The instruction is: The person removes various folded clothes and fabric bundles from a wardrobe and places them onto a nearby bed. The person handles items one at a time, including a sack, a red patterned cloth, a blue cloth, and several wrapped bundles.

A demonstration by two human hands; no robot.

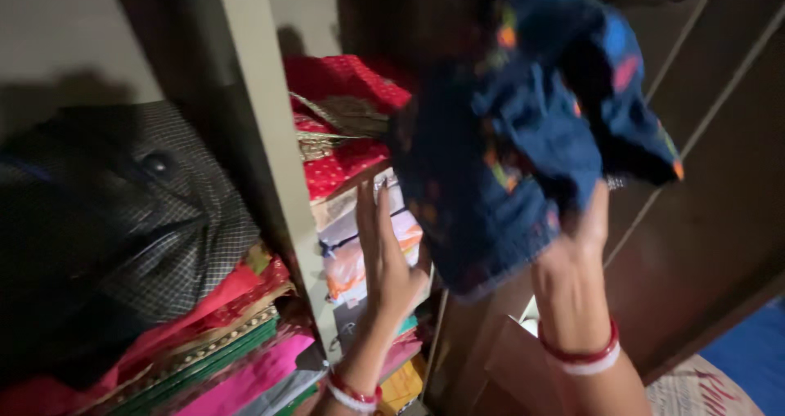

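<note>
One dark checked garment point(176, 212) tops the left pile of folded clothes point(221, 351). One left hand point(384, 261), fingers spread flat, presses the middle stack point(347, 244) under one red cloth point(343, 114). One right hand point(576, 236) grips one raised blue patterned garment point(523, 138).

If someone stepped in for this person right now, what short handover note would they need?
Right hand: raised, grip closed on a dark blue garment with coloured spots, held up before the wardrobe.
Left hand: open, flat against the stack of folded clothes on the middle shelf, below the red embroidered fabric.
Left compartment: a checked dark garment tops a pile of pink, red and green cloth.
Done: blue garment is in hand, clear of the shelves.
Left: it is on no shelf yet.
</note>
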